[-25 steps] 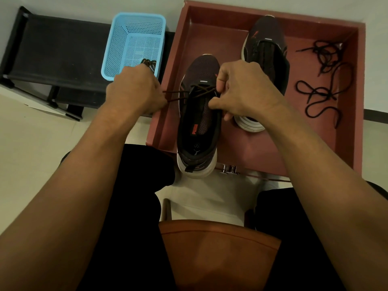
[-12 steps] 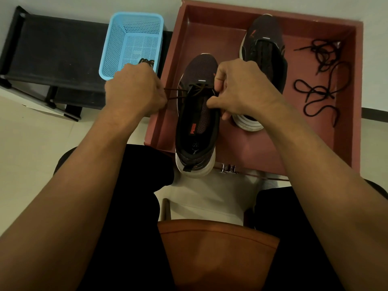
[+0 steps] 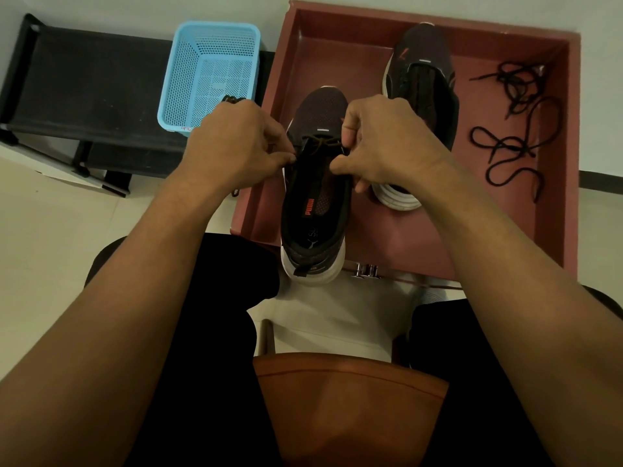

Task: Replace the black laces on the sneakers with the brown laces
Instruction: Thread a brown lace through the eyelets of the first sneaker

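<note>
A dark sneaker (image 3: 315, 210) with a white sole stands heel toward me at the front of a red-brown tray (image 3: 397, 230). A brown lace (image 3: 322, 142) crosses its lowest eyelets. My left hand (image 3: 236, 143) pinches one end of the lace at the shoe's left edge. My right hand (image 3: 384, 139) pinches the other end at the right eyelets. A second dark sneaker (image 3: 421, 79) lies behind my right hand, partly hidden. Loose black laces (image 3: 509, 129) lie in the tray's right part.
A light blue perforated basket (image 3: 209, 75) sits left of the tray on a black low stand (image 3: 84, 89), with a dark lace bundle (image 3: 232, 100) at its near edge. My knees flank a brown chair seat (image 3: 347, 399). A metal clasp (image 3: 365, 271) is on the tray's front.
My left hand has moved right, from beside the tray to the shoe's left edge, so the stretched lace span is shorter. My right hand stays at the eyelets.
</note>
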`<state>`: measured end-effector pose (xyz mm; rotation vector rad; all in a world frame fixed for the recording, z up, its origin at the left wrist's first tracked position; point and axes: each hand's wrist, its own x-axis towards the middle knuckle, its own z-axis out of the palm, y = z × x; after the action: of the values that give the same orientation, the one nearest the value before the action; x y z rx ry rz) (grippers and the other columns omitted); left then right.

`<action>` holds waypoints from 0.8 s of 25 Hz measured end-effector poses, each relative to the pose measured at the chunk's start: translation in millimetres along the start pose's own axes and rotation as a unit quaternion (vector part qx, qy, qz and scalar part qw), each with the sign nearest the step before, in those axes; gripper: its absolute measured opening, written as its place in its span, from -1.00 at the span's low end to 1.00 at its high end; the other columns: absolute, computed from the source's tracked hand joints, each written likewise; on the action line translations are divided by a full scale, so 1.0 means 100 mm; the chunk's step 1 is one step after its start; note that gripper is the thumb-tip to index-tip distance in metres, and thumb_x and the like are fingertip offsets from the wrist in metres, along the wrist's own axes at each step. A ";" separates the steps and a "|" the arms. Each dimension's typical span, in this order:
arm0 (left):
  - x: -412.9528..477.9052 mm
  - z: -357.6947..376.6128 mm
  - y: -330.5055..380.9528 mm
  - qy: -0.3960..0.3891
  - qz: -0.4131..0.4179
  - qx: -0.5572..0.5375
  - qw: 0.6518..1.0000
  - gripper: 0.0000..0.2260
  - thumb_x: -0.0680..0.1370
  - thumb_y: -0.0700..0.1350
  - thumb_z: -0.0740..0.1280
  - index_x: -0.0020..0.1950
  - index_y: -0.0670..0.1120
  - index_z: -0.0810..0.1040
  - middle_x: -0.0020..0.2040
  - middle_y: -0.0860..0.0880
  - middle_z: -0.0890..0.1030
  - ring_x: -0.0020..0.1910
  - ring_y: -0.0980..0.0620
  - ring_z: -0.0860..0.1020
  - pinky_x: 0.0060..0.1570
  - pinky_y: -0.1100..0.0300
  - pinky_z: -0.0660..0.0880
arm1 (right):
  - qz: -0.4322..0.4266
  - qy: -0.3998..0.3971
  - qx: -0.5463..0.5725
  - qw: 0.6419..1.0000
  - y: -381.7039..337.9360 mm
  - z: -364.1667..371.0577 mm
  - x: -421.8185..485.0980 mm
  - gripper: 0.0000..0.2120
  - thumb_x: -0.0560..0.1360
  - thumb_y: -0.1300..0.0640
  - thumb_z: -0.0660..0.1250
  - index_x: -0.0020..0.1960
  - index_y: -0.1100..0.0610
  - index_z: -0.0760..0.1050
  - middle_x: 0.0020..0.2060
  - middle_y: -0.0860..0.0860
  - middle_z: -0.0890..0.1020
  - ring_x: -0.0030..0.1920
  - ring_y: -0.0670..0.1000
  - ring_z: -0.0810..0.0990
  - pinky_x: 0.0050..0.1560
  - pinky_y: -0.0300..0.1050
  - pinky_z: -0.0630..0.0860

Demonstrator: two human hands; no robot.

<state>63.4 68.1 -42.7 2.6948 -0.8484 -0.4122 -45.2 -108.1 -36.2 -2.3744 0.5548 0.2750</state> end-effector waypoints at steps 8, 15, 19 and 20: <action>0.03 0.02 -0.14 -0.006 -0.075 0.062 0.995 -0.84 0.49 0.09 0.57 0.01 0.06 0.75 -0.07 -0.01 0.66 0.04 -0.12 0.61 -0.05 -0.02 0.54 | 0.002 0.000 -0.006 1.000 0.00 0.02 0.02 -0.75 0.49 0.06 0.58 -0.03 0.01 0.50 -0.25 -0.03 0.70 -0.46 -0.12 0.69 -0.30 -0.26 0.56; 0.01 0.03 0.00 0.003 -0.031 0.002 1.000 -0.95 0.51 0.02 0.55 -0.05 0.11 0.75 -0.26 0.17 0.56 -0.10 0.03 0.60 -0.07 0.04 0.56 | 0.000 0.000 -0.012 1.000 0.00 0.01 0.02 -0.77 0.51 0.08 0.56 -0.05 0.00 0.49 -0.32 -0.01 0.72 -0.46 -0.14 0.69 -0.25 -0.22 0.60; 0.02 0.10 -0.05 0.023 -0.078 0.007 0.997 -0.96 0.50 -0.03 0.56 -0.10 0.12 0.74 -0.06 0.03 0.69 -0.01 -0.05 0.65 -0.09 0.00 0.58 | -0.001 0.003 -0.013 1.000 0.03 0.03 0.03 -0.77 0.51 0.11 0.55 -0.06 0.01 0.48 -0.34 0.01 0.71 -0.46 -0.11 0.69 -0.19 -0.16 0.65; 0.02 0.10 -0.05 0.022 -0.087 0.002 0.996 -0.95 0.49 -0.03 0.56 -0.11 0.12 0.73 -0.04 0.02 0.69 0.00 -0.05 0.65 -0.09 0.00 0.57 | -0.003 0.004 -0.012 1.000 0.03 0.04 0.03 -0.76 0.50 0.11 0.56 -0.07 0.01 0.48 -0.34 0.01 0.70 -0.46 -0.10 0.70 -0.18 -0.14 0.67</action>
<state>64.3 68.8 -54.2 2.7805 -0.6056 -0.3872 -43.9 -108.6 -41.5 -2.3999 0.5512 0.2709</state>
